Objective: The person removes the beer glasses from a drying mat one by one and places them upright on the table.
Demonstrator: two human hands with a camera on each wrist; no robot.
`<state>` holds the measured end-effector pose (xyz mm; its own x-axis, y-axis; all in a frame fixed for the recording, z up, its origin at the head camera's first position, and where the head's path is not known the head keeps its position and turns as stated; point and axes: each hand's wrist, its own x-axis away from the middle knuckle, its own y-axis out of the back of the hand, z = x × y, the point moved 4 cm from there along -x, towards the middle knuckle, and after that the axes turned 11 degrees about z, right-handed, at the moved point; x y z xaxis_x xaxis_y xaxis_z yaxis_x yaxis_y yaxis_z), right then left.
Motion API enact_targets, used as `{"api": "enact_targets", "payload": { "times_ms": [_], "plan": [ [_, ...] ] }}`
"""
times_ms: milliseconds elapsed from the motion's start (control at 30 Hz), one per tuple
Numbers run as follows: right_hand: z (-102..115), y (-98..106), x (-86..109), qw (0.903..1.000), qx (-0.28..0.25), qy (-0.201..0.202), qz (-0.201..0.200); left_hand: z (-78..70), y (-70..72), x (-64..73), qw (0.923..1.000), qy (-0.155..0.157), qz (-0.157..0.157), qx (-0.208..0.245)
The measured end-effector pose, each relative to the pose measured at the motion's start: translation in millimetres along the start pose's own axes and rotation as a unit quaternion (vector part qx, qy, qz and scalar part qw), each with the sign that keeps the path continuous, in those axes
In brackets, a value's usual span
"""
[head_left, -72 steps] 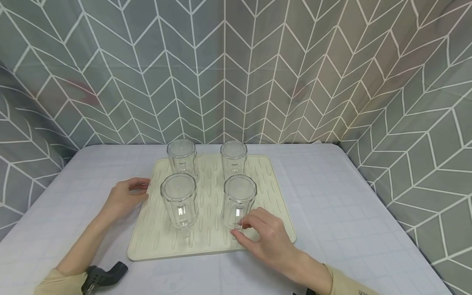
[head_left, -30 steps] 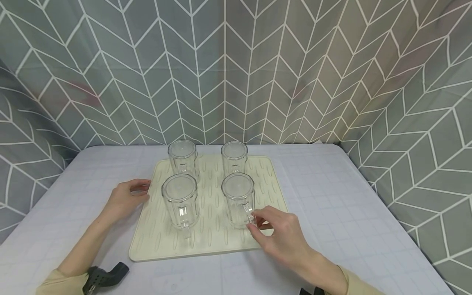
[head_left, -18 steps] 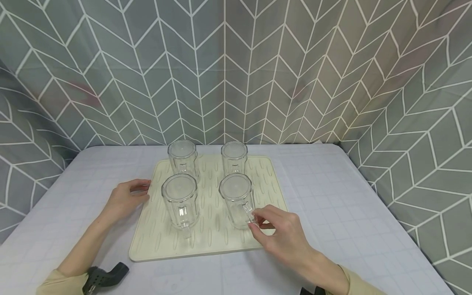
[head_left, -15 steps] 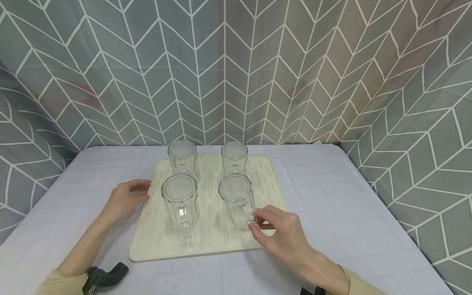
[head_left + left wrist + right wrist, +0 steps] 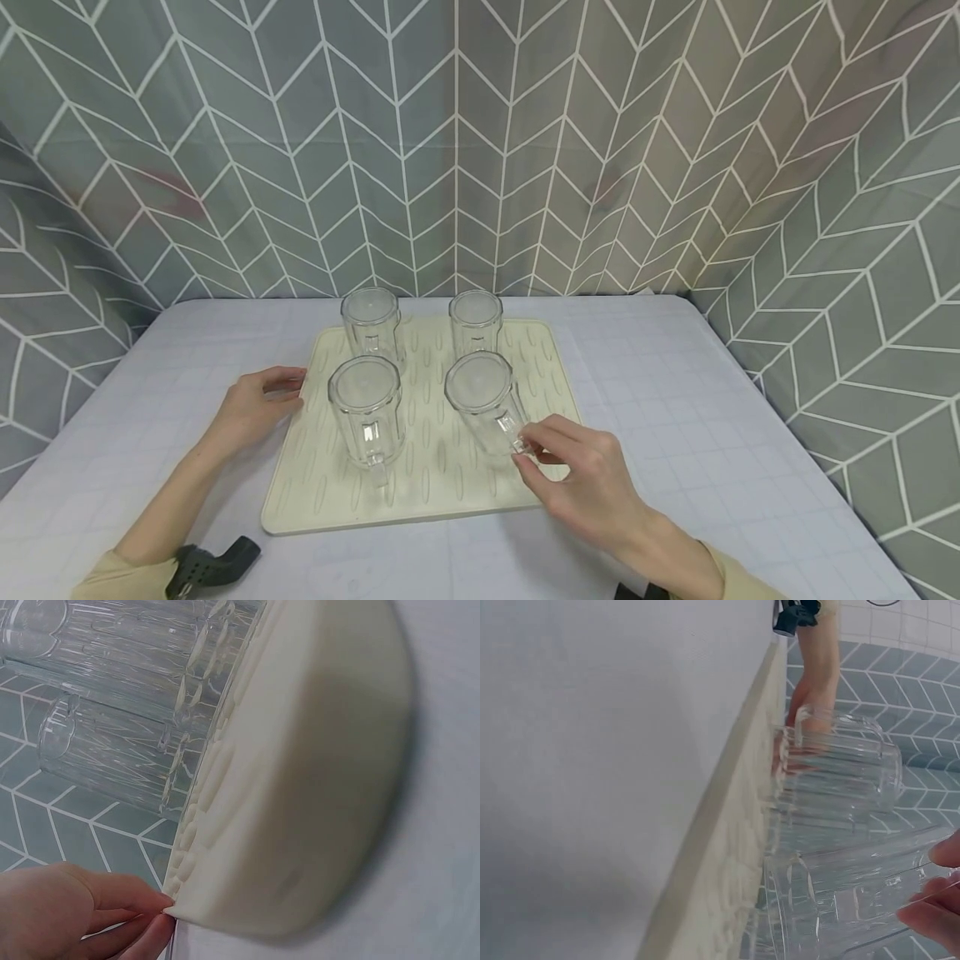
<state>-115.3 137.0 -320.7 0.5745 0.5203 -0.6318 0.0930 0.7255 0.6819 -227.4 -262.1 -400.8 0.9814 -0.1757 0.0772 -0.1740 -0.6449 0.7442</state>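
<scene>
My right hand (image 5: 588, 475) pinches the handle of the front right clear glass mug (image 5: 480, 383) between thumb and fingers. That mug leans, its upper end tipped to the left and its handle toward the front right. In the right wrist view the tilted mug (image 5: 840, 889) shows its wide rim close to the cream drying mat (image 5: 442, 492). My left hand (image 5: 251, 404) holds the mat's left edge; in the left wrist view its fingertips (image 5: 161, 904) pinch the mat's edge. Beside the held mug, the front left mug (image 5: 365, 387) stands base up, handle toward me.
Two more glass mugs, back left (image 5: 371, 308) and back right (image 5: 476, 310), stand on the mat's far half. A white cloth (image 5: 675, 400) covers the table. Behind and at the sides hangs a grey patterned curtain (image 5: 480, 150). A black wrist mount (image 5: 217, 567) is on the left forearm.
The front right mug's handle has turned from facing me toward the right, and the mug has tipped. The right hand has shifted right with the handle. My left hand stays at the mat's edge.
</scene>
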Motion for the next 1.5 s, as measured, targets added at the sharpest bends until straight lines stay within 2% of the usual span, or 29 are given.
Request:
{"api": "enact_targets", "payload": {
  "times_ms": [567,1067,1367,1500],
  "plan": [
    [1.8,23.0,-11.2,0.9976,0.068,0.007,-0.011,-2.3,-0.5,0.5,1.0,0.001,0.008,-0.003],
    [7.6,33.7,-26.3,0.9951,0.098,0.011,0.001,-3.6,-0.1,-0.1,0.9999,0.0,0.009,-0.004],
    [13.0,36.3,-34.9,0.9926,0.112,0.047,0.0,-0.7,-0.5,-0.2,0.9999,-0.004,0.008,0.008],
    [14.3,35.0,-35.6,0.9913,0.124,0.045,0.003,0.0,-0.6,-0.1,0.9999,-0.005,0.006,0.009]
  ]
}}
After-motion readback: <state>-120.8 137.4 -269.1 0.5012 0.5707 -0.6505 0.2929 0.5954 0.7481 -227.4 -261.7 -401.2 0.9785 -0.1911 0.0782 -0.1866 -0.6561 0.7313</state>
